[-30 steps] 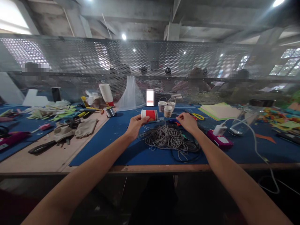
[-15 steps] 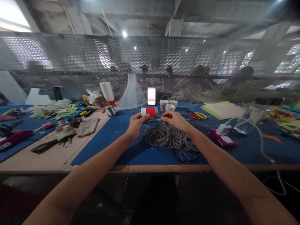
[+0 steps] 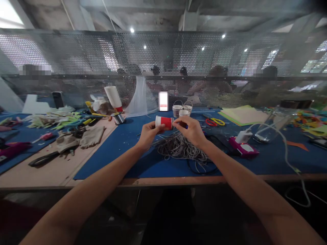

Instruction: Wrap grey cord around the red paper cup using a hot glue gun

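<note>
My left hand (image 3: 149, 133) grips a red and white paper cup (image 3: 165, 122) lying sideways, held just above the blue mat (image 3: 122, 149). Meeting it from the right, my right hand (image 3: 191, 130) has its fingers closed against the cup's red end; whether they pinch a cord there I cannot tell. A tangled pile of grey cord (image 3: 182, 150) lies on the mat right under both hands.
Behind the hands stand three small cord-wrapped cups (image 3: 182, 110), a lit phone (image 3: 163, 101) and a stack of paper cups (image 3: 113, 96). Red and yellow scissors (image 3: 214, 121) and a pink glue gun (image 3: 242, 149) lie right. Gloves (image 3: 84, 137) lie left. A perforated screen (image 3: 163, 68) backs the table.
My right hand came left from the mat near the scissors up to the cup's right end. My left hand lifted the cup slightly and kept hold of it.
</note>
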`<state>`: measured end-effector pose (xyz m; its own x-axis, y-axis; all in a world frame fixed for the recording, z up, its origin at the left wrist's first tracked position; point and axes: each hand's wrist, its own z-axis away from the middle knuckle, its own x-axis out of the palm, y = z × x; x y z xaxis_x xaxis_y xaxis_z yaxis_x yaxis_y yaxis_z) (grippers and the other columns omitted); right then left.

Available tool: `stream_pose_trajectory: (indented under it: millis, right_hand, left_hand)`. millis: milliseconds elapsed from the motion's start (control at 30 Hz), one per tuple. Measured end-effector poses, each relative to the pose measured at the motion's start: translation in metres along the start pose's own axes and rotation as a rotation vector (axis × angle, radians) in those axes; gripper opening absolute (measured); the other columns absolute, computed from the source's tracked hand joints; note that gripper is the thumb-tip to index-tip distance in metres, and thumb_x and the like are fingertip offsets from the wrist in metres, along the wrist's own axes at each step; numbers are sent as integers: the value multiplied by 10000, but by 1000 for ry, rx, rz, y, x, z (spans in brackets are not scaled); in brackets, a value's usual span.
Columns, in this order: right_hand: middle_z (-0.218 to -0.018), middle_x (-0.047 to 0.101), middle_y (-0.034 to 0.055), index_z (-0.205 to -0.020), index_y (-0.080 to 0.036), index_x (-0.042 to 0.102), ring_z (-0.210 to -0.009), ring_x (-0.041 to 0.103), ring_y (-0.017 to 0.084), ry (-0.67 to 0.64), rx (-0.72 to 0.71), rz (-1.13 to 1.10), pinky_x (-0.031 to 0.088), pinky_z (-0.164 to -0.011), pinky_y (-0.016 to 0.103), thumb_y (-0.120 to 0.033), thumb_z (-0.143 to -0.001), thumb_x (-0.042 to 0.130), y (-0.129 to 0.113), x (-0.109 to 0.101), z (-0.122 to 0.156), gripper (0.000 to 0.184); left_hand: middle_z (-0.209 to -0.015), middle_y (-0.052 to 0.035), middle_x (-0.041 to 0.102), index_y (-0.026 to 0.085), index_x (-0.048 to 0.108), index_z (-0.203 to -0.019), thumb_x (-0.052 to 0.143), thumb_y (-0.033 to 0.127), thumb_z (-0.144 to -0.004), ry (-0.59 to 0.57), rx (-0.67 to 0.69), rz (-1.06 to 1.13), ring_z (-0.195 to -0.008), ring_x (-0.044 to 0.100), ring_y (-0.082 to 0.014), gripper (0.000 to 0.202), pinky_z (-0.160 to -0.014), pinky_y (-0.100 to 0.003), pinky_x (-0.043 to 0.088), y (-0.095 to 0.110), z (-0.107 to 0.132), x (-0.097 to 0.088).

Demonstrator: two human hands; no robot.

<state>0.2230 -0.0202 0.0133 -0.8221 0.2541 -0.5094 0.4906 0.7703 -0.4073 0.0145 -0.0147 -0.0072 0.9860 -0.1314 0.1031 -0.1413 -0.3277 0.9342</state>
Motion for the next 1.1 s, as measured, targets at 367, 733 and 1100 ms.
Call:
stream_pose_trajectory:
  millis: [367, 733, 1100]
  right_hand:
    - [-885, 652, 29, -982, -293, 711, -780, 589, 181, -20, 83, 76, 476, -784, 335, -391, -966, 581, -2, -2, 1, 163]
    - [-840, 622, 32, -949, -277, 721, -750, 561, 185, 15, 78, 96, 455, -750, 348, -415, -956, 592, 1, -4, -1, 189]
    - [-823, 600, 30, -923, -284, 719, -747, 548, 181, 23, 83, 92, 454, -753, 347, -410, -952, 601, 0, -5, -1, 175]
  left_hand:
    - [-897, -86, 769, 155, 782, -965, 843, 487, -686, -22, -9, -60, -818, 694, -231, 438, -737, -328, 539, 1, 2, 1]
    - [-852, -82, 765, 150, 783, -933, 814, 439, -719, -49, -4, -96, -786, 687, -220, 360, -691, -312, 523, 2, 2, 1]
    - [-889, -83, 759, 157, 787, -953, 791, 417, -744, -72, 2, -115, -763, 660, -191, 334, -676, -297, 518, 2, 2, 0]
